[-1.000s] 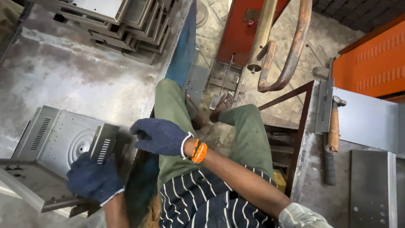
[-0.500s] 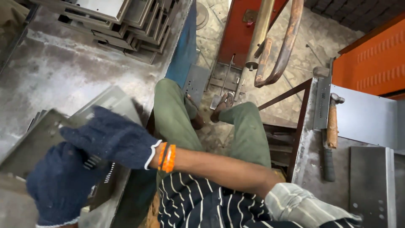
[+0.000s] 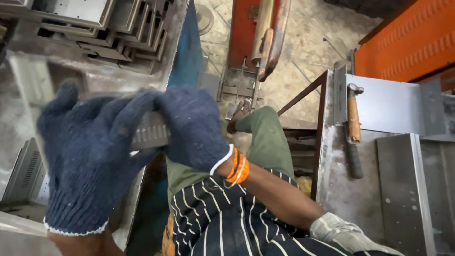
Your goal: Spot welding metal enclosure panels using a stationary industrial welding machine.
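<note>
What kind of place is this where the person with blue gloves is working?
It looks like a metal workshop. Stacked sheet-metal trays fill a steel workbench, and a hammer lies on another metal table. The gloved left hand and right hand hold a slotted metal part.

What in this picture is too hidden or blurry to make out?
Head view:
- The slotted metal part: only a strip shows between the left hand and right hand; the gloves cover the rest, so its full shape is unclear.
- The stacked metal trays: cut off by the top edge.
- The vented panel: partly behind the left hand and motion-blurred.
- The hammer: its head is too small to show detail.
</note>
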